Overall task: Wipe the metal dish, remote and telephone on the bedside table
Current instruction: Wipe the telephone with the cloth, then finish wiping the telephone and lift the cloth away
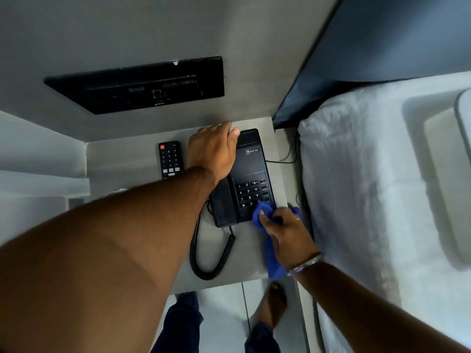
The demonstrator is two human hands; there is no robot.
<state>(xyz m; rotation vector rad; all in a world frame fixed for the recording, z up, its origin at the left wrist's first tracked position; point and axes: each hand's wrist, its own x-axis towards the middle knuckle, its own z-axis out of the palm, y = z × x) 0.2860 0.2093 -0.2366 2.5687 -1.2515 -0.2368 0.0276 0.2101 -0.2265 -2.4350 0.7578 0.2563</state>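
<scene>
A black telephone (251, 171) with a keypad lies on the grey bedside table (122, 159). My left hand (212, 150) grips the top end of its handset (224, 207). My right hand (288, 233) holds a blue cloth (272, 261) against the phone's lower right corner by the keypad. A black remote (170, 159) lies flat to the left of the phone. A sliver of the metal dish (117, 192) shows at the table's left, mostly hidden behind my left forearm.
The coiled phone cord (204, 261) loops over the table's front edge. A black switch panel (142, 85) is set in the wall behind. A bed with white linen (369, 200) stands close on the right. My feet stand on the tiled floor (224, 314) below.
</scene>
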